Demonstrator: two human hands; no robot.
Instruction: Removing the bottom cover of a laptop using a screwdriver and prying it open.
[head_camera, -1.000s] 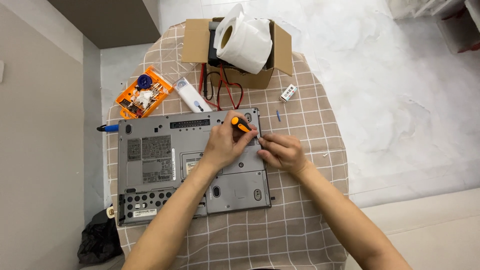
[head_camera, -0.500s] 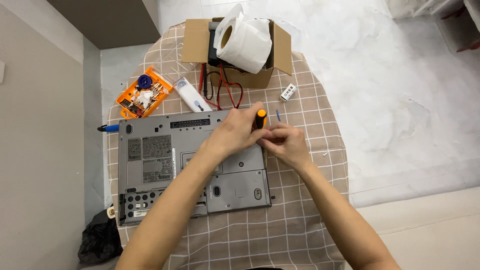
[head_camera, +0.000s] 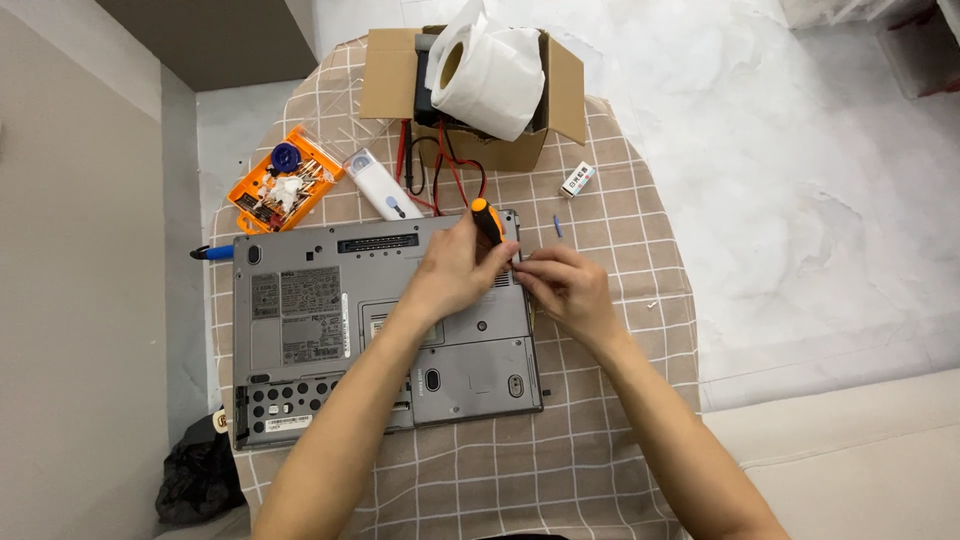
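Screwdriver (head_camera: 487, 218) w/ orange-and-black handle sits clenched in left hand (head_camera: 455, 275), tip down near the top right corner of the grey laptop (head_camera: 385, 330), which lies bottom-up on the checked cloth (head_camera: 600, 440). Right hand (head_camera: 565, 290) is pinched at the laptop's right edge just beside the tip; whatever it pinches is too small to tell (maybe a screw). Judging from this, the step goes best w/ the driver kept upright, steady downward push, right fingers staying close to steady the tip.

Laptop base is matte plastic w/ panels, labels and vent holes. Further out: orange bit case (head_camera: 285, 180), white oblong device (head_camera: 380, 186), red and black leads (head_camera: 440, 165), brown cardboard box (head_camera: 475, 90) holding a soft white paper roll (head_camera: 490, 65), blue pen (head_camera: 210, 253) at far left.
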